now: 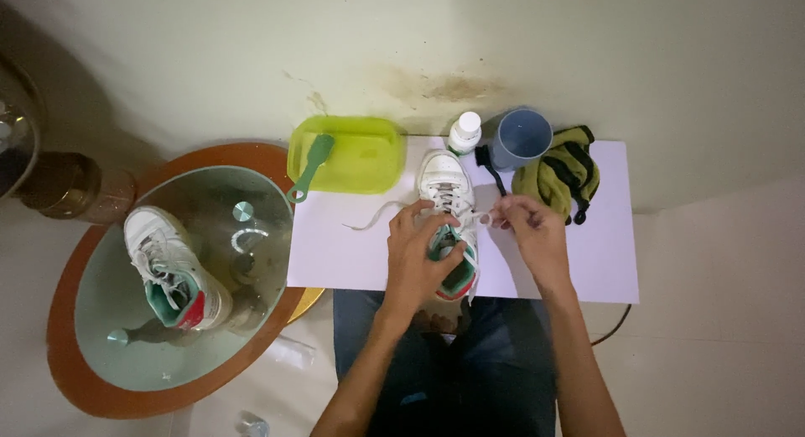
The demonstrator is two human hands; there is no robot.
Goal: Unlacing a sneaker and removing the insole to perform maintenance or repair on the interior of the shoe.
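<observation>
On a white table (587, 261) by a stained wall (453, 85), both hands grip: left (419, 257) sneaker (449, 227), right (532, 227) lace (485, 217).

Both hands (423, 252) (530, 227) curled shut, forearms extended

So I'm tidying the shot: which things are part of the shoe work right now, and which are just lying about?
In use:
- left hand steadying the white shoe
- right hand pulling its lace

Lying about:
- second shoe on the glass table
- green tray with brush
- white bottle
- blue cup
- striped cloth
</observation>
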